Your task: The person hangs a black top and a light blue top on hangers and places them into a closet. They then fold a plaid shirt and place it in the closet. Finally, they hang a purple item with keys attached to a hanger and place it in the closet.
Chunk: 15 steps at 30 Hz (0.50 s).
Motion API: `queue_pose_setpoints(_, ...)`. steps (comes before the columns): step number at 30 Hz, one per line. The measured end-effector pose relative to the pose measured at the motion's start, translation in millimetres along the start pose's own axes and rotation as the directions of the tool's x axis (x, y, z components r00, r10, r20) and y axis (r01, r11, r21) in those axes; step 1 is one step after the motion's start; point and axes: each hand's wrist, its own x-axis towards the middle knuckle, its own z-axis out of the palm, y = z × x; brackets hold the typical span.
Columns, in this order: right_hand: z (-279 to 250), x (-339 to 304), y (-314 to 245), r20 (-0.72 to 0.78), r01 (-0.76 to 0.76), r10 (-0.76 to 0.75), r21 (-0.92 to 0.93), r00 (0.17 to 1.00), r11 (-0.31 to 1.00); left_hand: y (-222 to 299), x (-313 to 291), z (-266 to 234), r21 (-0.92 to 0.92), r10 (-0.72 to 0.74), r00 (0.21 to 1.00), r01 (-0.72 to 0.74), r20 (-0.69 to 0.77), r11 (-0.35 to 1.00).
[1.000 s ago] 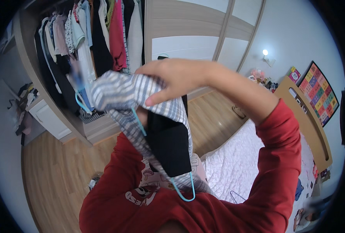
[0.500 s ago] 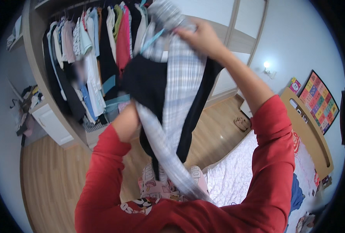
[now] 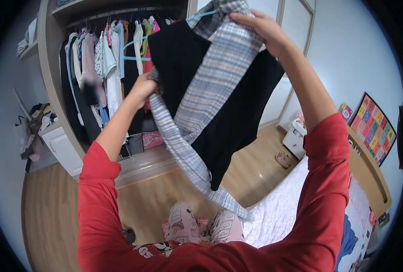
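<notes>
A black vest [image 3: 244,109] and a blue-grey plaid shirt [image 3: 219,68] hang together in front of me, raised before the wardrobe. My right hand [image 3: 265,31] is closed on the plaid shirt near its collar, at the top. Lower and to the left, my left hand [image 3: 142,88] grips plaid cloth beside the vest's edge. One long plaid sleeve [image 3: 179,154] dangles from there toward my knees. A light-blue hanger [image 3: 137,58] pokes out past the vest's left side, and light-blue plastic also shows at the neck; its middle is hidden by cloth.
Behind the garments stands an open wardrobe [image 3: 52,86] with many hanging clothes [image 3: 111,68]. At right are a bed [image 3: 278,199] with a wooden headboard [image 3: 373,177] and a white bin-like container [image 3: 294,140]. Slippers [image 3: 283,159] lie on the wood floor [image 3: 140,204].
The garments have swung up and spread out wider. My left hand, earlier hidden behind the cloth, has come out to the left and up; my right hand has shifted right.
</notes>
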Motion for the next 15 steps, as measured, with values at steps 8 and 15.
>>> queue_pose_setpoints(8,15,-57,-15,0.320,-0.278,0.150,0.405,0.935,0.871,-8,9,-45,-0.790,0.225,0.955,0.016,0.193,0.613)
queue_pose_setpoints(15,41,-84,-13,0.295,-0.386,0.252,0.641,0.922,0.663,0,39,-40,-0.135,0.095,0.842,-0.027,0.532,0.991)
